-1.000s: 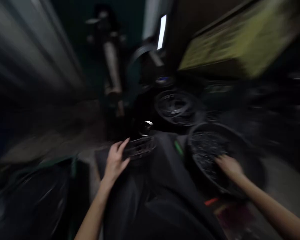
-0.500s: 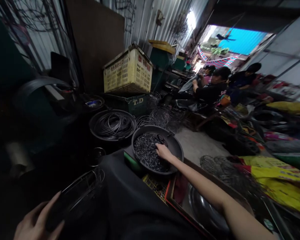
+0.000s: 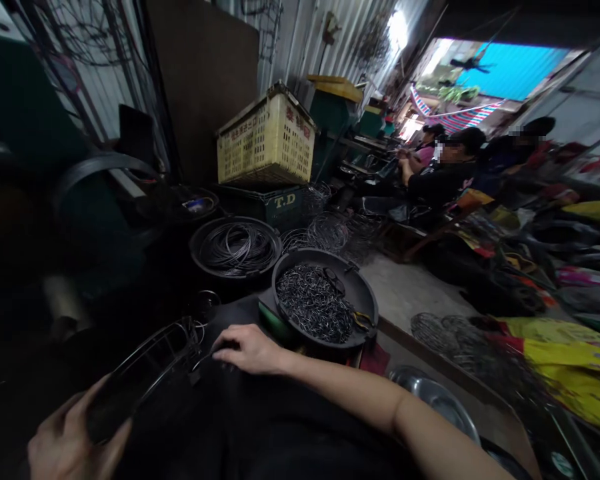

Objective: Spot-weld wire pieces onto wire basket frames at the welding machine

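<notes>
My left hand (image 3: 77,437) grips the near end of a long, rounded wire frame (image 3: 153,347), fingers and thumb around its rim. Thin rods cross the frame, and its far end has small wire loops. Just beyond that end, my right hand (image 3: 250,348) is pinched above dark cloth over my lap. A thin piece of wire shows at its fingertips, though dim light blurs the detail. Past the right hand sits a round black pan (image 3: 365,283) heaped with short metal pieces (image 3: 313,303). Yellow-handled pliers (image 3: 363,320) rest at the pan's right side.
A second black pan (image 3: 196,257) holds coiled wire (image 3: 240,247). Behind it, a yellow crate (image 3: 265,143) stands on a green box (image 3: 283,203). Metal bowls (image 3: 440,397) lie at right, near wire bundles (image 3: 445,337) and yellow sacks (image 3: 570,367). Co-workers (image 3: 443,170) sit farther back.
My right hand has left the pan of metal pieces and come left and nearer, to the wire frame's far end. My left hand keeps its grip. The view has shifted slightly.
</notes>
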{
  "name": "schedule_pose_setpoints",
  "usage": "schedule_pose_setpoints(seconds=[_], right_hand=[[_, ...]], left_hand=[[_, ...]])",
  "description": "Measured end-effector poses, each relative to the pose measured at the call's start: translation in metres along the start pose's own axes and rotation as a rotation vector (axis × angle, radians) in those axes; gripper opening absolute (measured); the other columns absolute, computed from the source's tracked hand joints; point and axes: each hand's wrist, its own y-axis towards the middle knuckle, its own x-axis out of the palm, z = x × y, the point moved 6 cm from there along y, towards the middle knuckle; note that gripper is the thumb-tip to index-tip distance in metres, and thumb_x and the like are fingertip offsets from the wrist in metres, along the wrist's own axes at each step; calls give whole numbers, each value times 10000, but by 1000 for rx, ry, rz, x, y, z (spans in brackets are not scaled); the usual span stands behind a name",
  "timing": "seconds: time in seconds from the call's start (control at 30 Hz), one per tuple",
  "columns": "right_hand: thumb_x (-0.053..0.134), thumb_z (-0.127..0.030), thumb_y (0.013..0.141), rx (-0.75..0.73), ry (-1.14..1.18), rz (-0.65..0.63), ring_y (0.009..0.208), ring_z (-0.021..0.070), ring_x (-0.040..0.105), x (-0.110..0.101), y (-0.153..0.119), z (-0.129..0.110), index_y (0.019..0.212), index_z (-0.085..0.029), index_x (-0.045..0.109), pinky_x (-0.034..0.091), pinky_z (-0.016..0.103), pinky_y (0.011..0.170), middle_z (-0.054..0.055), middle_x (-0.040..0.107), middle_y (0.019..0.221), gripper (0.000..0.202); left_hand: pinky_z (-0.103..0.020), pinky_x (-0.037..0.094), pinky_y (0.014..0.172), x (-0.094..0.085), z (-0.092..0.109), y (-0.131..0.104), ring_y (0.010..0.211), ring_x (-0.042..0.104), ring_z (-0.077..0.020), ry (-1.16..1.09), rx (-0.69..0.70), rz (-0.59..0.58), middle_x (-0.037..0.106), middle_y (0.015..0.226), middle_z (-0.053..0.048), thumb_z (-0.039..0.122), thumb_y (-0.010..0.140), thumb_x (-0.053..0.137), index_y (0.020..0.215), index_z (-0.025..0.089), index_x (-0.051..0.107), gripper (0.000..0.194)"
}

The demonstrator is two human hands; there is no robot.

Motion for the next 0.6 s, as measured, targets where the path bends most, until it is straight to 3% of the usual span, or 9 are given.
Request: schedule_pose_setpoints(seconds=[0.07,0.1,0.17,0.23,0.27,0.33,0.4,0.6], right_hand=[[644,-259,818,47,111,-65,671,91,635,13,6,0,873,-192,670,491,200,701,-26,657,768,91],[642,-263,814,81,173,-89,664,98,642,19,8,1,876,-192,663,499,207,692,-31,654,733,96],[628,-271,808,137,274,-94,652,117,653,26,8,-1,885,-186,650,513,224,660,-27,652,697,117],[620,-296,799,158,326,-36,661,135,662,29,5,-9,884,-175,637,523,243,638,-8,666,731,149],[627,-328,788,153,334,2,676,142,666,28,3,-14,874,-172,631,529,252,646,5,675,765,178],[648,-430,760,162,381,25,680,161,674,31,7,-21,866,-170,624,546,280,662,19,681,767,282],[683,-506,711,171,406,21,676,181,679,38,18,-26,831,-166,616,554,297,658,32,677,742,367],[679,-552,704,162,281,-71,658,187,665,73,39,-31,794,-167,626,527,279,599,45,672,704,398]], left_hand=[[-642,512,827,-1,2,4,1075,568,-385,41,-15,9,302,1376,416,458,696,588,1287,719,191,758],[-639,502,849,-1,6,6,1088,557,-385,73,-16,-3,328,1396,368,454,716,580,1310,700,175,760],[-620,482,890,-3,22,4,1116,532,-379,136,-10,-51,442,1388,167,405,754,569,1390,595,179,771],[-578,469,918,-8,44,-2,1125,507,-362,164,-36,-57,518,1246,-44,308,778,536,1439,381,293,708],[-552,461,937,-8,53,-4,1134,492,-347,160,-69,-79,501,1220,-94,268,760,546,1410,283,367,674],[-479,448,976,-6,63,-4,1154,467,-296,147,-136,-127,452,1239,-121,157,713,560,1338,206,438,639],[-443,436,991,-4,62,0,1139,463,-259,134,-177,-154,446,1233,-111,67,674,554,1322,215,439,675],[-512,367,1046,-16,60,0,1145,440,-259,208,-181,-121,445,1208,-102,23,688,545,1328,241,421,687]])
